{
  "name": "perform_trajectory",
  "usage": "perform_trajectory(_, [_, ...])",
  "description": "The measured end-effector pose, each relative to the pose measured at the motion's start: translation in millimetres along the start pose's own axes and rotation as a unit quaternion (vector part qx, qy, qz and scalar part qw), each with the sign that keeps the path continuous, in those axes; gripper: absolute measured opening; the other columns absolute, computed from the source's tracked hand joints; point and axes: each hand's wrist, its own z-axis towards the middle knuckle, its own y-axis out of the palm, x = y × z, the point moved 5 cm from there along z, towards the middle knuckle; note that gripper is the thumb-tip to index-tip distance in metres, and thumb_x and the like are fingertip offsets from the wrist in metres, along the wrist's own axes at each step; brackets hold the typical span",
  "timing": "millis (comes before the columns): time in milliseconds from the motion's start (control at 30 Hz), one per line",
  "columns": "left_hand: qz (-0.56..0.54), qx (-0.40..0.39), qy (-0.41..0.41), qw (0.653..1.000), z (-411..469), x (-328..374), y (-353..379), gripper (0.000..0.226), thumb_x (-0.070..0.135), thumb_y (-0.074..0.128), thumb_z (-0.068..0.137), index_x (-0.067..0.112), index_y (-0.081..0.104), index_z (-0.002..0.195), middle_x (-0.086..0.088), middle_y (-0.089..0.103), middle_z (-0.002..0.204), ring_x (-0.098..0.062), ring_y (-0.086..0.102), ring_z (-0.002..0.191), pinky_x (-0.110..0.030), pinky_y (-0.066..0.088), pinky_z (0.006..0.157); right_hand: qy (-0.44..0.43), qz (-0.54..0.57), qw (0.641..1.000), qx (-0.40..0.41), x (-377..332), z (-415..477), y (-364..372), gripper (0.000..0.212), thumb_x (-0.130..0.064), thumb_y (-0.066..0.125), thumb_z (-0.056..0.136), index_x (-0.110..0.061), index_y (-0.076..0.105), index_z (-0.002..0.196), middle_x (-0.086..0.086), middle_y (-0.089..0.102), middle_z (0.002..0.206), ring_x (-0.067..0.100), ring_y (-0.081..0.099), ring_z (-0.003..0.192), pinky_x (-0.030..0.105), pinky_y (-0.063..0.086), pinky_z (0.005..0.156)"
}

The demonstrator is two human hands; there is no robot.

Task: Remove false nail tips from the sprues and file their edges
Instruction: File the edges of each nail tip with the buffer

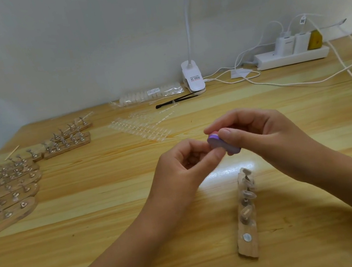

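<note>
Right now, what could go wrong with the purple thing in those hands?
1. The left hand pinches something too small to see against the purple file. If it slips, the right hand could rub the file on a fingertip instead.
2. The wooden stand lies just below both hands. A careless sideways move might knock off the nail tips perched on it.

The wooden worktop [114, 213] shines glossy just below the fingers [211, 156]. Between them the purple file [223, 146] looks matt. Beyond them lie clear plastic nail tips [139, 127].
</note>
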Motion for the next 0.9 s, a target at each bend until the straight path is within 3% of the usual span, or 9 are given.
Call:
perform_trajectory(33, [0.007,-0.008,0.003,1.0,-0.9,0.0,2.1,0.03,0.041,0.071,0.076,0.016,0.074,0.092,-0.01,0.072,0.086,-0.016,0.063,0.075,-0.025,0.051,0.067,0.0,-0.002,1.0,-0.001,0.5,-0.2,0.8,0.026,-0.029,0.062,0.084,-0.016,0.073,0.104,0.006,0.074,0.095,0.025,0.068,0.09,0.024,0.057,0.08])
perform_trajectory(67, [0.003,-0.009,0.003,1.0,-1.4,0.6,2.6,0.029,0.041,0.07,0.077,0.017,0.074,0.091,-0.007,0.072,0.084,-0.011,0.062,0.072,-0.02,0.05,0.065,-0.001,-0.002,1.0,0.0,0.1,-0.1,0.8,0.026,-0.03,0.062,0.083,-0.016,0.073,0.103,0.007,0.074,0.094,0.026,0.068,0.09,0.024,0.057,0.08])
perform_trajectory(133, [-0.024,0.005,-0.006,1.0,-0.2,1.8,0.0,0.029,0.042,0.069,0.076,0.017,0.074,0.09,0.012,0.067,0.07,0.003,0.057,0.065,-0.01,0.045,0.063,-0.002,0.007,1.0,0.001,-1.6,0.5,0.1,0.026,-0.03,0.062,0.083,-0.017,0.073,0.103,0.006,0.073,0.092,0.016,0.068,0.082,0.02,0.054,0.074])
perform_trajectory(200, [-0.028,0.016,-0.007,0.999,1.4,0.3,-3.8,0.03,0.042,0.069,0.075,0.016,0.073,0.091,0.018,0.063,0.066,0.006,0.056,0.063,-0.008,0.044,0.063,-0.002,0.012,1.0,-0.001,-2.4,0.7,-0.1,0.025,-0.03,0.062,0.083,-0.018,0.073,0.101,0.001,0.074,0.09,0.006,0.066,0.078,0.017,0.051,0.072])
perform_trajectory(333, [0.001,0.0,0.015,1.0,0.4,0.8,-1.5,0.026,0.043,0.071,0.076,0.02,0.075,0.088,-0.006,0.068,0.078,-0.003,0.056,0.068,-0.013,0.045,0.063,-0.006,0.009,1.0,0.0,0.0,-0.2,2.3,0.023,-0.028,0.062,0.084,-0.017,0.073,0.102,0.006,0.073,0.089,0.006,0.064,0.076,0.015,0.051,0.071])
perform_trajectory(500, [-0.031,0.035,-0.028,0.998,3.5,-2.6,-8.3,0.018,0.045,0.076,0.08,0.028,0.073,0.076,0.017,0.058,0.065,0.002,0.052,0.062,-0.015,0.048,0.071,0.0,0.021,1.0,-0.001,0.4,1.4,0.2,0.024,-0.03,0.063,0.083,-0.019,0.073,0.101,0.012,0.07,0.09,0.011,0.063,0.075,0.018,0.052,0.071])
perform_trajectory(567, [-0.066,0.058,-0.06,0.994,5.5,-6.8,-13.2,0.018,0.045,0.074,0.078,0.027,0.073,0.074,0.012,0.053,0.068,-0.003,0.05,0.064,-0.023,0.049,0.079,-0.001,0.036,0.999,0.005,0.9,1.6,-1.9,0.021,-0.028,0.063,0.083,-0.021,0.074,0.1,0.003,0.071,0.089,0.01,0.063,0.076,0.019,0.052,0.071])
perform_trajectory(700, [-0.124,0.07,-0.09,0.986,7.9,-10.5,-17.3,0.044,0.051,0.079,0.066,0.016,0.074,0.092,0.01,0.053,0.069,-0.006,0.049,0.064,-0.018,0.049,0.072,-0.002,0.109,0.994,0.018,-0.3,3.3,-5.6,0.018,-0.028,0.066,0.08,-0.026,0.072,0.097,-0.005,0.067,0.084,0.013,0.067,0.083,0.021,0.055,0.074])
perform_trajectory(900, [-0.134,0.046,-0.099,0.985,7.3,-10.8,-13.9,0.023,0.042,0.074,0.075,0.023,0.077,0.087,0.008,0.056,0.073,-0.005,0.052,0.067,-0.019,0.05,0.073,0.012,0.062,0.998,-0.024,-0.5,2.3,-1.2,0.02,-0.03,0.068,0.078,-0.025,0.07,0.098,-0.007,0.069,0.084,0.007,0.066,0.079,0.018,0.053,0.075])
